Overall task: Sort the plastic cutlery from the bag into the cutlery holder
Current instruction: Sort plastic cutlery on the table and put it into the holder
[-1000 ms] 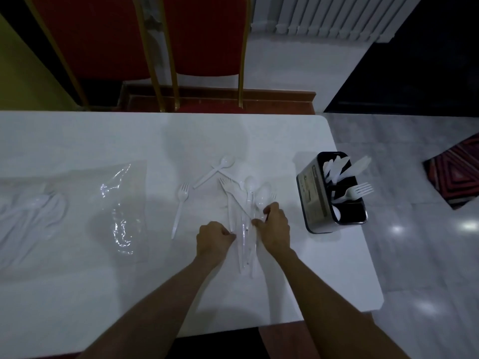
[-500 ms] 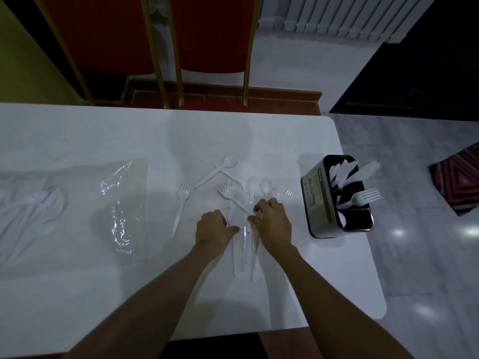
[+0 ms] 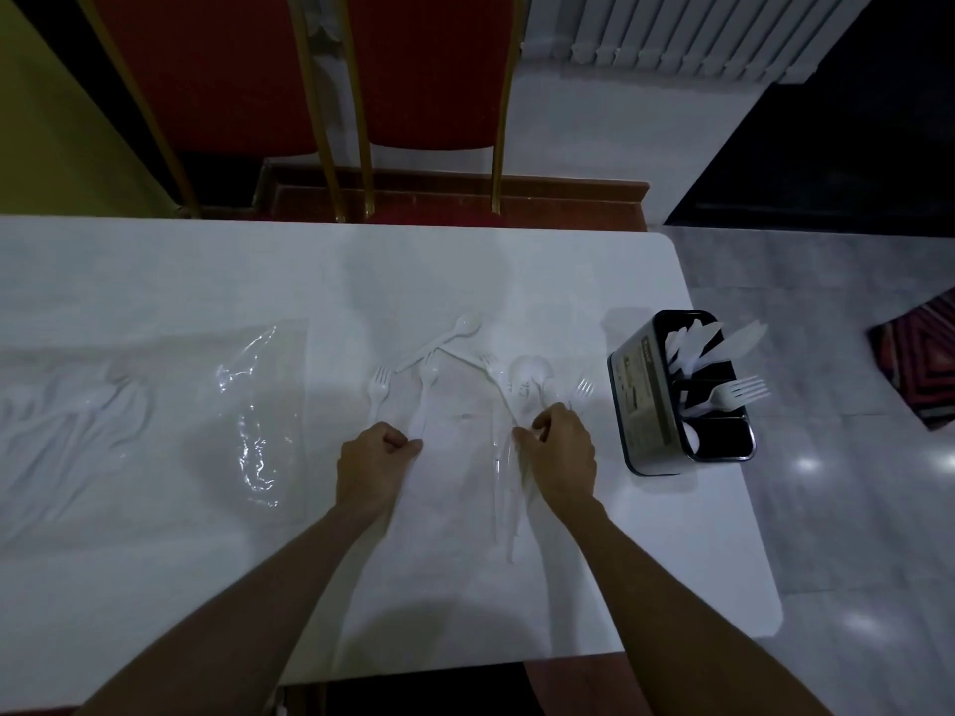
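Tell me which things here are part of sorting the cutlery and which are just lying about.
Job: loose cutlery, some gripped by left hand and right hand; plastic bag; cutlery holder.
Lying about: red chairs, radiator, rug.

The left forearm (image 3: 289, 571) and right forearm (image 3: 666, 576) are bare along their visible length; the left hand (image 3: 374, 459) and right hand (image 3: 560, 457) are bare too.

White table (image 3: 155, 276) w/ red chairs (image 3: 429, 69) behind, radiator (image 3: 672, 33), rug (image 3: 925, 354) at rt.
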### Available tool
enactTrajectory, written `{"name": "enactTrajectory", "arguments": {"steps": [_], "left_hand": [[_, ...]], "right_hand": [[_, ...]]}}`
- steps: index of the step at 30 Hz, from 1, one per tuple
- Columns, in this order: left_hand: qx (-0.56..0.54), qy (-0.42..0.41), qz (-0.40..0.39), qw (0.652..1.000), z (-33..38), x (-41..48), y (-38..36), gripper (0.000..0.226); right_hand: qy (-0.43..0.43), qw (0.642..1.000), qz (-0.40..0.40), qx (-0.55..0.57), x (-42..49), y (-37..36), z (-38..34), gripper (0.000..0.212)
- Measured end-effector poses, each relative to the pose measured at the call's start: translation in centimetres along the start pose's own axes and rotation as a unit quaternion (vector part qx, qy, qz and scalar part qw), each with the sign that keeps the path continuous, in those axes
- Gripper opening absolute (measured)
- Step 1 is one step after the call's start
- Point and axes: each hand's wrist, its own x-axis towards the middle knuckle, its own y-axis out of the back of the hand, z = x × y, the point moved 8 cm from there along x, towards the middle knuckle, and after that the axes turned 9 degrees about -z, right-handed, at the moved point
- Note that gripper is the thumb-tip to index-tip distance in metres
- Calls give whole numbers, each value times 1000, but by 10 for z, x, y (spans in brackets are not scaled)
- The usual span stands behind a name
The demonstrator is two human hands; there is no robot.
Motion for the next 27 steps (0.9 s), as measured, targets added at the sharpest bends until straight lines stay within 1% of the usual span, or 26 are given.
{"name": "enactTrajectory", "arguments": {"steps": [1,3,5,6,8,10,12,15,18,20,24,25,27], "left_hand": [[-4,-5,0,1000,0,0,1,18],[-2,-12,-8,1000,1,1,2,18],[-3,-24,-15,1000,2,3,3,18],[-4,-30,-15,999,2,4,3,18],[-5,-37,-9,999,1,5,6,18],[-5,-41,-4,999,-1,5,8,18],[-8,-52,1,999,-2,4,9,18],[-38,-57,-2,998,-1,1,11,18],[-58,-63,-31,996,3,0,7,21],[-74,-68,-54,993,6,-3,2,20],[-75,-78,-63,992,13,-7,-5,21],[-81,-78,-67,991,14,-8,-7,21],[-96,-76,-78,989,14,-9,-12,21]], "right_hand": [[11,999,-24,-23,-3,-6,-5,25],[20,989,-103,-100,-9,-27,-12,32],[15,978,-143,-154,-15,-40,-15,39],[7,978,-144,-150,-16,-43,-16,41],[-1,983,-136,-122,-18,-46,-17,36],[30,981,-146,-123,-22,-52,-25,28],[56,980,-157,-106,-28,-56,-33,26],[67,983,-156,-67,-30,-56,-33,22],[46,992,-114,-31,-27,-42,-21,20],[25,995,-94,-13,-28,-32,-10,23],[-10,998,-54,5,-27,-23,8,31],[-17,999,-50,8,-27,-24,9,29],[-8,998,-67,4,-28,-30,7,22]]}}
